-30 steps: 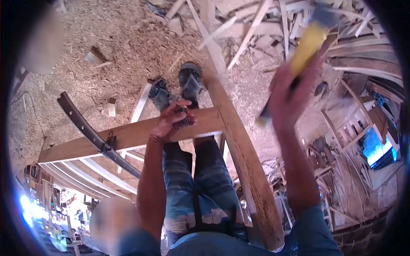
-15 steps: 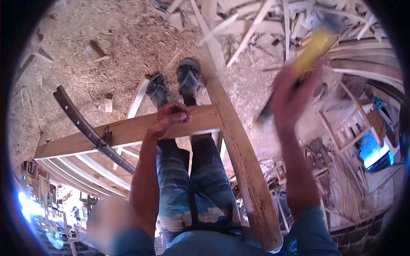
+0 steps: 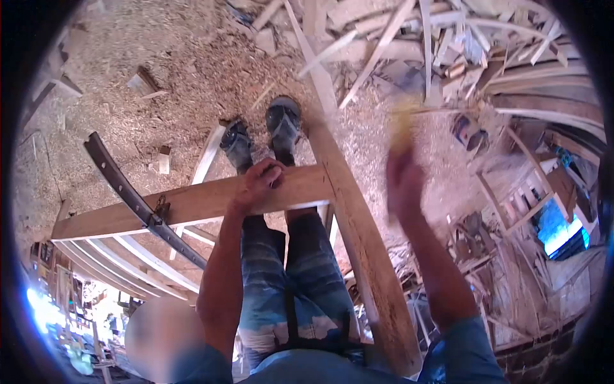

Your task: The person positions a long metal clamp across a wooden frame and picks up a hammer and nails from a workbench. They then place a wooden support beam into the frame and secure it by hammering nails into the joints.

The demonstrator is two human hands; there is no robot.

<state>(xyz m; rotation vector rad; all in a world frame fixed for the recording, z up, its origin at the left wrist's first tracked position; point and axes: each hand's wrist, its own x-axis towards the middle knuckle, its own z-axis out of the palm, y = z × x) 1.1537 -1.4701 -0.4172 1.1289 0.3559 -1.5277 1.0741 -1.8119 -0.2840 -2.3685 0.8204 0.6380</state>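
My left hand (image 3: 261, 184) rests at the wooden beam (image 3: 192, 192), its fingers curled near the corner where that beam meets a thick timber (image 3: 358, 237). Whatever sits between those fingers is too small to make out. Off to the right, my right hand (image 3: 405, 182) is raised in the air, closed around a hammer (image 3: 403, 125) with a yellow shaft. Motion smears the hammer, and its head is only a dark blur. A dark curved metal bar with holes (image 3: 121, 184) lies across the beam, left of my left hand.
Pale curved ribs (image 3: 137, 256) run below the beam. My sandalled feet (image 3: 283, 118) stand on sawdust beyond it. Scrap wood (image 3: 448, 51) is piled at upper right, with a wooden frame (image 3: 521, 176) farther right. A blurred person's head (image 3: 163, 333) is at lower left.
My right hand and the hammer have swung left, toward the beam. My left hand stays at the beam, with its fingers turned slightly.
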